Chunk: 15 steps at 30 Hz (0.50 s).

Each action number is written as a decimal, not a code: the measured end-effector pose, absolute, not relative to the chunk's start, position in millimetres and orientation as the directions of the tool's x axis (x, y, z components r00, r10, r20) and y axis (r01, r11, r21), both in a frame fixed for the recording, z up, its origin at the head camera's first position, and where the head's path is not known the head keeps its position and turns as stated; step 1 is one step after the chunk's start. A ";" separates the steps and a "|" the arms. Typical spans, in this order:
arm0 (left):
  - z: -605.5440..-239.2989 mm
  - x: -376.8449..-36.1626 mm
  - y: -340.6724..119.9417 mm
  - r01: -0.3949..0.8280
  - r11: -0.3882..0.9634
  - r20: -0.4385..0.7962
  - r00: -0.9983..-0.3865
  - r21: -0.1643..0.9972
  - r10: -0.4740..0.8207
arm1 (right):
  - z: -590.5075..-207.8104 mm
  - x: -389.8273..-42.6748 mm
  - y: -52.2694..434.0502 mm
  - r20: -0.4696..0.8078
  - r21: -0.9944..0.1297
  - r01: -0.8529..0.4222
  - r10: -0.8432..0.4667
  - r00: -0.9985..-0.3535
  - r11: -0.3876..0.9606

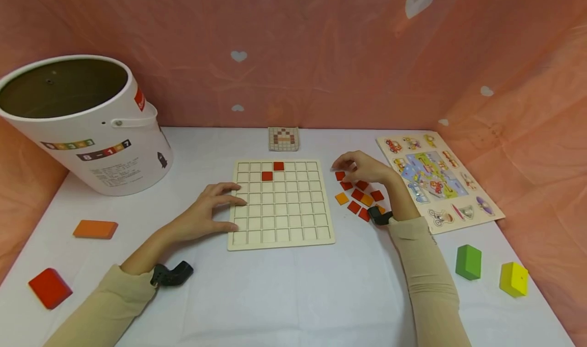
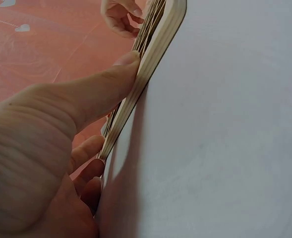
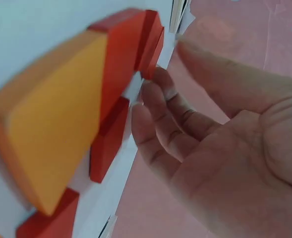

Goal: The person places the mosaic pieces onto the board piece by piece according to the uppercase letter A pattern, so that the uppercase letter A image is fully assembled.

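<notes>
hands at grid board [image 1: 281, 203] and loose tiles [image 1: 359, 194] on white table [image 1: 293, 296].
left hand [image 1: 208, 212] lies spread, fingers straight, pressing the board's left edge; thumb against its near-left rim. two red tiles [image 1: 272, 170] sit in the board's far rows. right hand [image 1: 362, 167] hovers with curled fingers over the far end of the red and orange tile pile, right of the board; fingertips touch a red tile [image 1: 340, 175], grip uncertain. bucket [image 1: 82, 123] far left.

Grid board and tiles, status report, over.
Left hand steadies grid board, fingers straight. Right hand reaching farthest red tile, not gripped. Two red tiles placed. Nothing obstructing.
</notes>
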<state>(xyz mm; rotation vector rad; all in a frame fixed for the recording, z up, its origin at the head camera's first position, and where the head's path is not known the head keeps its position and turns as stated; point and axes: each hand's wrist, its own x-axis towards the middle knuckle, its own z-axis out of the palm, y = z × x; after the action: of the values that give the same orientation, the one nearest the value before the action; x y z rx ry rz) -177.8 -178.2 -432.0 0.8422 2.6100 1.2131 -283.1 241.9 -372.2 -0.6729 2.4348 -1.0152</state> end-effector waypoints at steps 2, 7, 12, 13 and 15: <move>-431.7 -177.9 -178.7 0.432 0.516 0.106 -0.832 0.740 0.544 | -372.6 -283.0 240.7 -0.193 -0.735 -0.271 -0.575 -0.795 0.622; -432.0 -177.9 -179.2 0.430 0.513 0.107 -0.833 0.743 0.543 | -373.0 -281.9 240.0 -0.202 -0.715 -0.273 -0.564 -0.801 0.643; -432.9 -178.1 -178.6 0.428 0.510 0.108 -0.833 0.746 0.542 | -375.5 -281.3 239.6 -0.193 -0.706 -0.287 -0.567 -0.801 0.647; -432.9 -178.2 -178.7 0.428 0.509 0.108 -0.833 0.747 0.542 | -376.0 -281.3 239.1 -0.194 -0.711 -0.284 -0.568 -0.800 0.643; -433.1 -178.3 -178.9 0.428 0.509 0.108 -0.833 0.747 0.543 | -376.5 -281.1 238.6 -0.193 -0.716 -0.284 -0.572 -0.797 0.637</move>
<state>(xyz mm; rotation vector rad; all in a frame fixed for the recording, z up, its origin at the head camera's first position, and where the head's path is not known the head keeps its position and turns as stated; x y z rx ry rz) -178.3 -178.9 -433.1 0.8438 2.6048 1.2290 -281.1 238.6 -376.5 -0.6769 2.4555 -0.9746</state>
